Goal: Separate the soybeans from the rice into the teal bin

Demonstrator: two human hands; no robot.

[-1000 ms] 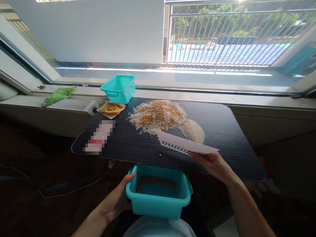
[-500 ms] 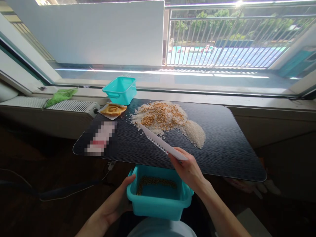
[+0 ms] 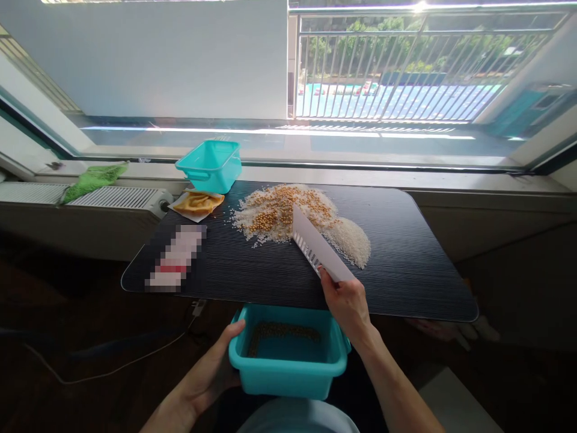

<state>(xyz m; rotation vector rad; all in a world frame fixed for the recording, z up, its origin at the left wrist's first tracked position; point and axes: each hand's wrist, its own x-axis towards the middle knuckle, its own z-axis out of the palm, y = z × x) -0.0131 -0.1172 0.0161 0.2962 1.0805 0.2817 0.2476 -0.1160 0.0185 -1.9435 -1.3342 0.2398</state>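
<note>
My right hand grips a white slotted scraper by its near end. The scraper's far end reaches into a heap of white rice mixed with yellow soybeans on the black table. A mound of plain rice lies just right of the scraper. My left hand holds the left wall of a teal tub below the table's near edge. The tub has a layer of soybeans on its bottom.
A second teal tub stands at the table's far left corner, beside a yellow wrapper on white paper. A blurred-out flat item lies on the table's left. A green cloth rests on the radiator. A window with a railing runs behind.
My right hand has swung the scraper from the table's near right to the left, then turned it end-on into the grain heap. The left hand and tub have stayed put.
</note>
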